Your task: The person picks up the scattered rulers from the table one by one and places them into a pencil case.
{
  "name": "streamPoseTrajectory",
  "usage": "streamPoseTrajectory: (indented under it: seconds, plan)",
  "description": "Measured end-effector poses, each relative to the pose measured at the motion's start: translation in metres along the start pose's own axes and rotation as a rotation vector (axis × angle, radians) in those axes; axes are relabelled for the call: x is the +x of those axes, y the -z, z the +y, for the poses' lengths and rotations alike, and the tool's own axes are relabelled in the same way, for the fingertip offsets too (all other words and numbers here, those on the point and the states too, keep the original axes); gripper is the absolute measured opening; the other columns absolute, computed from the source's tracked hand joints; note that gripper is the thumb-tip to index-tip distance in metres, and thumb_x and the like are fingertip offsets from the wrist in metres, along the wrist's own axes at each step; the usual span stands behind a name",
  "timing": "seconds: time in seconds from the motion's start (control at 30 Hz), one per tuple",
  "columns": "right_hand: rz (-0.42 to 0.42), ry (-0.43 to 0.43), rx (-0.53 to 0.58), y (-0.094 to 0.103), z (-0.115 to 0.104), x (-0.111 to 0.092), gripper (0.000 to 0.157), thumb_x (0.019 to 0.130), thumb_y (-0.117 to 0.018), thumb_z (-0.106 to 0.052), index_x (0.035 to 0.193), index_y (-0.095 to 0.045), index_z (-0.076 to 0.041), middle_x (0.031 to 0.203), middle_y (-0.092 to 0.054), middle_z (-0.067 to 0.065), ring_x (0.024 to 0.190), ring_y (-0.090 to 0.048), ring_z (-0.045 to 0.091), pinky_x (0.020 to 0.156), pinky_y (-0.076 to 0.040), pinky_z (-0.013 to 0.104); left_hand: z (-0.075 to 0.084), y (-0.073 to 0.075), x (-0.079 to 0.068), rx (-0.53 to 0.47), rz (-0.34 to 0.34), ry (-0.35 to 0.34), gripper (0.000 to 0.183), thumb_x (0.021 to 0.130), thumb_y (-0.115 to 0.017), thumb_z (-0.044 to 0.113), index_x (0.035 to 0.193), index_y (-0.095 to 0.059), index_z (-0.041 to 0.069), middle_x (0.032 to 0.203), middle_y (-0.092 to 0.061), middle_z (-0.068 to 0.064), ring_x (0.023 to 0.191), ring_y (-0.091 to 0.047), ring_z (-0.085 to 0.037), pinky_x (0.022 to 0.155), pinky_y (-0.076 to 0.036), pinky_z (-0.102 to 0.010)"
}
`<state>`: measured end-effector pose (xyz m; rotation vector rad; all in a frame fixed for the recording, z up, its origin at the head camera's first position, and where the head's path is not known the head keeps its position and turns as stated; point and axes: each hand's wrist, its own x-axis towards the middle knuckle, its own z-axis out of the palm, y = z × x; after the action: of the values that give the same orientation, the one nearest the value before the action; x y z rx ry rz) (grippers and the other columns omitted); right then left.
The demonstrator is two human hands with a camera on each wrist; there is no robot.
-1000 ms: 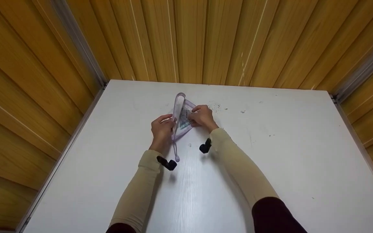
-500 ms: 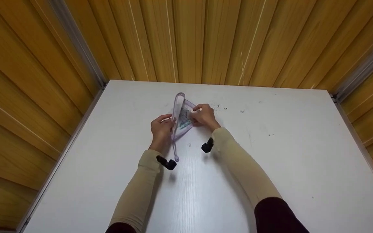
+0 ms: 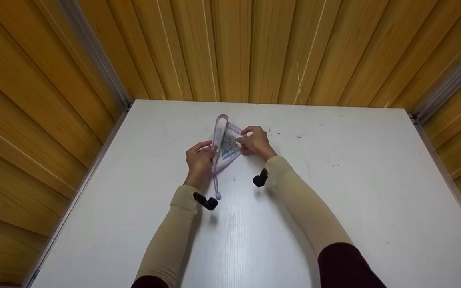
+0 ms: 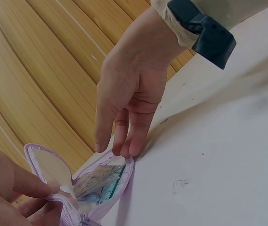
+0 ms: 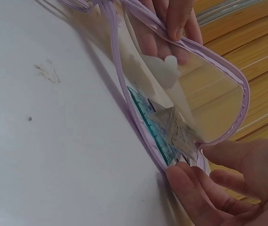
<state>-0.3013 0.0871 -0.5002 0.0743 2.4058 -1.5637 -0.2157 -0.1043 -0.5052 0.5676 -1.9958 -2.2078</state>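
Observation:
A see-through zip pouch (image 3: 230, 158) with lavender edging stands tilted on the white table, its mouth spread apart. My left hand (image 3: 199, 158) pinches its left edge; in the right wrist view the thumb lies outside the mesh, with fingers behind it. Inside are a teal-edged ruler (image 5: 150, 127) and clear plastic pieces (image 5: 178, 134), perhaps set squares. My right hand (image 3: 257, 141) is at the pouch's far right end. Its thumb and fingertips stand apart at the rim, fingers loosely bent. In the left wrist view the right hand (image 4: 131, 87) reaches down to that rim.
A lavender cord (image 3: 217, 186) with a bead hangs from the pouch's near end onto the white table (image 3: 354, 180). Wood-patterned panels (image 3: 234, 52) rise behind the table and at both sides. Small dark marks (image 3: 299, 136) dot the tabletop.
My right hand has shifted slightly right and away, its fingertips drawing back from over the pouch's contents to its right edge. The left hand and its grip on the pouch stay put.

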Motion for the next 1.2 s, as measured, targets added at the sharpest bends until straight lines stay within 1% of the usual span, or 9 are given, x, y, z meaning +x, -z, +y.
streamPoseTrajectory:
  seconds: [0.2,0.3,0.43,0.53,0.7,0.8,0.93,1.07,1.2]
  plan:
    - [-0.003,0.006,-0.059,0.009,0.003,-0.001,0.039,0.094,-0.074,-0.021,0.129,-0.063,-0.006,0.094,-0.075,0.017,0.076,-0.074,0.025,0.068,-0.061,0.036,-0.002,0.001,-0.002,-0.008,0.009,0.029,0.027,0.092,-0.065,-0.005,0.116,-0.074,0.002,0.105,-0.077,-0.015,0.084,-0.067,-0.021,0.059,-0.047,-0.024]
    - [0.000,0.016,-0.083,0.015,0.004,-0.002,0.041,0.095,-0.074,-0.023,0.130,-0.062,-0.006,0.096,-0.074,0.017,0.078,-0.074,0.026,0.068,-0.061,0.037,-0.003,0.001,-0.001,-0.008,0.006,0.044,0.027,0.092,-0.066,-0.004,0.117,-0.074,0.003,0.105,-0.077,-0.014,0.081,-0.066,-0.019,0.058,-0.046,-0.024]
    - [0.004,0.029,-0.078,0.024,0.002,-0.004,0.045,0.095,-0.075,-0.026,0.134,-0.061,-0.007,0.100,-0.073,0.019,0.079,-0.075,0.030,0.068,-0.061,0.041,-0.002,0.002,0.001,-0.009,0.010,0.039,0.027,0.091,-0.068,-0.004,0.116,-0.074,0.004,0.104,-0.077,-0.014,0.077,-0.064,-0.018,0.055,-0.043,-0.024]
    - [0.001,0.040,-0.102,0.032,0.001,-0.006,0.048,0.096,-0.074,-0.030,0.136,-0.060,-0.009,0.104,-0.072,0.019,0.080,-0.075,0.032,0.069,-0.061,0.044,-0.002,0.002,0.001,-0.008,0.011,0.035,0.027,0.090,-0.068,-0.004,0.115,-0.075,0.005,0.104,-0.077,-0.013,0.076,-0.063,-0.017,0.054,-0.042,-0.024]
    - [0.001,0.083,-0.157,0.046,0.000,-0.010,0.051,0.097,-0.072,-0.035,0.138,-0.058,-0.009,0.111,-0.070,0.021,0.088,-0.073,0.036,0.077,-0.059,0.047,-0.002,0.005,0.001,-0.002,-0.007,0.038,0.027,0.091,-0.068,-0.004,0.115,-0.075,0.005,0.105,-0.077,-0.013,0.080,-0.065,-0.020,0.055,-0.043,-0.024]
    - [0.016,0.115,-0.193,0.055,0.001,-0.011,0.052,0.097,-0.071,-0.039,0.139,-0.059,-0.009,0.112,-0.071,0.020,0.092,-0.072,0.037,0.078,-0.058,0.043,-0.003,0.006,0.001,-0.005,-0.019,0.031,0.027,0.092,-0.067,-0.003,0.116,-0.074,0.005,0.106,-0.077,-0.014,0.079,-0.064,-0.021,0.056,-0.043,-0.024]
    - [0.054,0.154,-0.227,0.067,0.004,-0.013,0.053,0.097,-0.070,-0.042,0.138,-0.060,-0.011,0.112,-0.071,0.016,0.096,-0.071,0.035,0.078,-0.057,0.038,-0.002,0.005,0.003,-0.002,-0.021,0.022,0.028,0.091,-0.066,-0.003,0.117,-0.074,0.005,0.106,-0.077,-0.015,0.073,-0.061,-0.020,0.053,-0.042,-0.024]
    - [0.094,0.194,-0.247,0.076,0.009,-0.017,0.058,0.096,-0.070,-0.045,0.142,-0.057,-0.012,0.118,-0.069,0.014,0.104,-0.067,0.032,0.089,-0.053,0.043,0.000,0.003,0.003,-0.001,-0.013,0.032,0.029,0.090,-0.066,-0.004,0.116,-0.074,0.005,0.106,-0.077,-0.016,0.075,-0.064,-0.020,0.052,-0.042,-0.024]
    - [0.123,0.218,-0.257,0.085,0.014,-0.022,0.071,0.094,-0.068,-0.056,0.151,-0.048,-0.018,0.128,-0.067,0.013,0.115,-0.063,0.031,0.100,-0.048,0.050,0.000,0.002,0.003,0.008,-0.006,0.047,0.029,0.090,-0.067,-0.004,0.116,-0.075,0.006,0.107,-0.076,-0.016,0.080,-0.065,-0.021,0.054,-0.043,-0.024]
